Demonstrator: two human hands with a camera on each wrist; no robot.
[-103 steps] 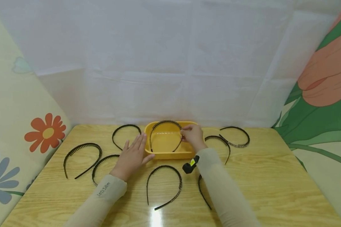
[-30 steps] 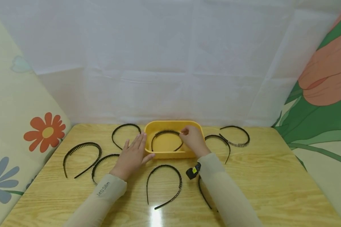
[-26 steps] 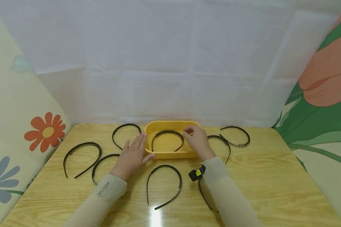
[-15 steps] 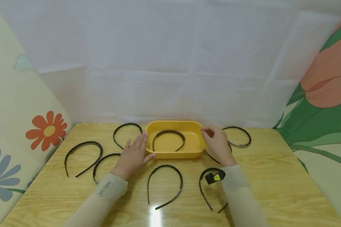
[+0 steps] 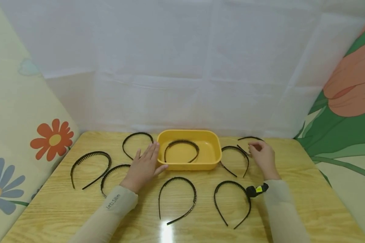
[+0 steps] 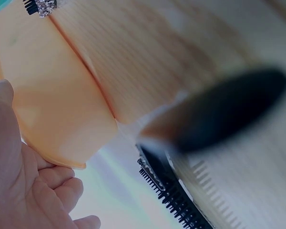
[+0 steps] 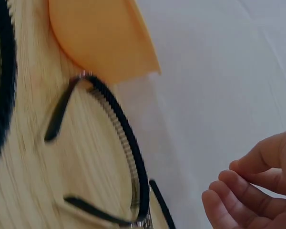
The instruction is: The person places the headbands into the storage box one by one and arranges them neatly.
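Note:
A yellow plastic basket (image 5: pixel 213 166) stands at the back middle of the table, and one black toothed headband (image 5: pixel 182 141) leans inside it. My left hand (image 5: pixel 143 168) rests against the basket's left side, fingers extended along the rim and thumb by the front corner. In the left wrist view, the fingers touch the basket's edge (image 6: pixel 62 124). My right hand (image 5: pixel 264 158) is above the far-right headband (image 5: pixel 250 137), partly covering it; its fingers are loosely bent with nothing between them. Another headband (image 5: pixel 248 162) lies between that hand and the basket.
Two headbands lie at the front, one in the middle (image 5: pixel 195 195) and one to the right (image 5: pixel 215 195). On the left are several more: one near the edge (image 5: pixel 91 153), one behind the left hand (image 5: pixel 137 133) and one partly under the left arm (image 5: pixel 102 182). A white cloth (image 5: pixel 170 67) hangs behind.
My right hand lowered a headband into the basket, let it go, and moved right, out of the basket, to the far-right headband. My left hand has stayed at the basket's side.

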